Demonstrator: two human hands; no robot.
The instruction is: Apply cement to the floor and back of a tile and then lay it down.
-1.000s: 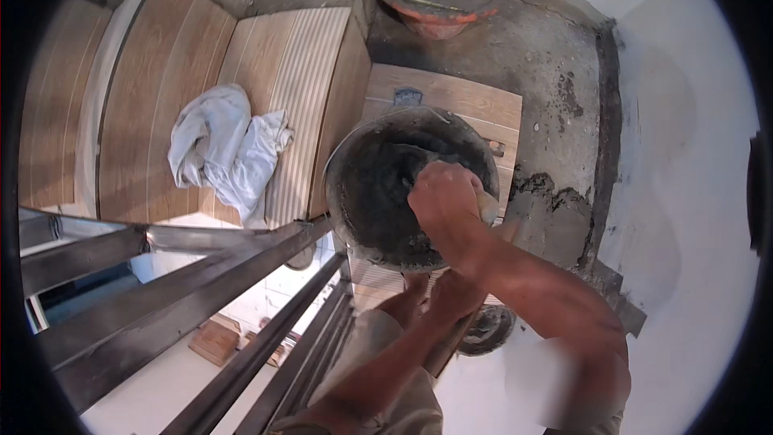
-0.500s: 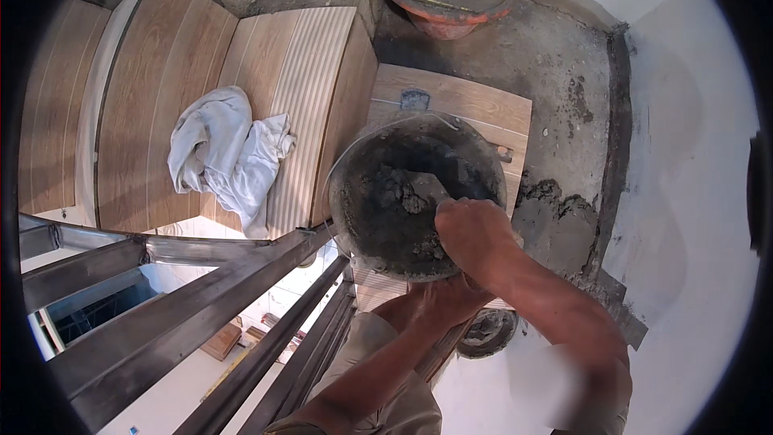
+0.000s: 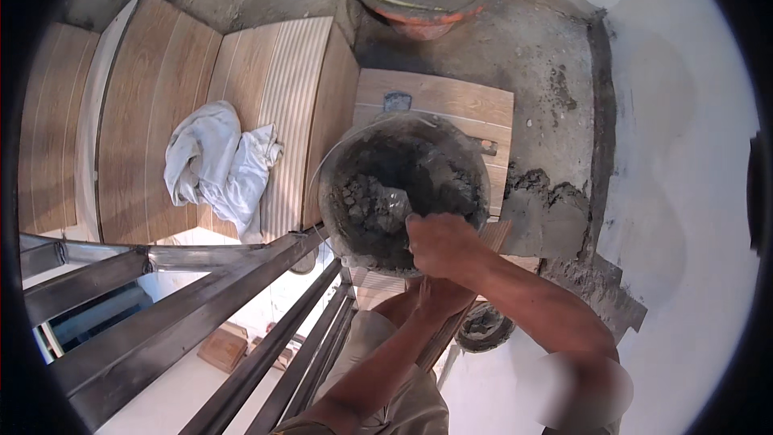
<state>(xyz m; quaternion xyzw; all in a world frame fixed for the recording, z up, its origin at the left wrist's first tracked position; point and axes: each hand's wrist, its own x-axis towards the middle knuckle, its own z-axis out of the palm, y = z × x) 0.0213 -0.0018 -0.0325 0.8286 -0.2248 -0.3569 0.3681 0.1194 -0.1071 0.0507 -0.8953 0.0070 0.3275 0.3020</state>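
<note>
A round bucket [image 3: 334, 229] with grey mortar [image 3: 362, 197] inside stands in front of me, its rim and walls crusted. My right hand [image 3: 447, 248] is closed round the handle of a trowel, which the fist covers. The trowel blade [image 3: 393, 208] lies against the lumpy mortar on the bucket's left side. At the near side of the bucket is my left hand [image 3: 443, 298], just below the right one. Its fingers are hidden behind the bucket and the right hand, so its grip does not show.
Wood-look tiled steps [image 3: 153, 121] rise at the left, with a white cloth [image 3: 213, 157] on them. Metal railing bars [image 3: 193, 302] border a drop at lower left. An orange tub [image 3: 427, 28] of mortar stands at the back. A white wall [image 3: 668, 153] bounds the right.
My right hand and the trowel have moved left and slightly down within the bucket. More lumpy mortar shows on the bucket's left side. The whole view has shifted a little.
</note>
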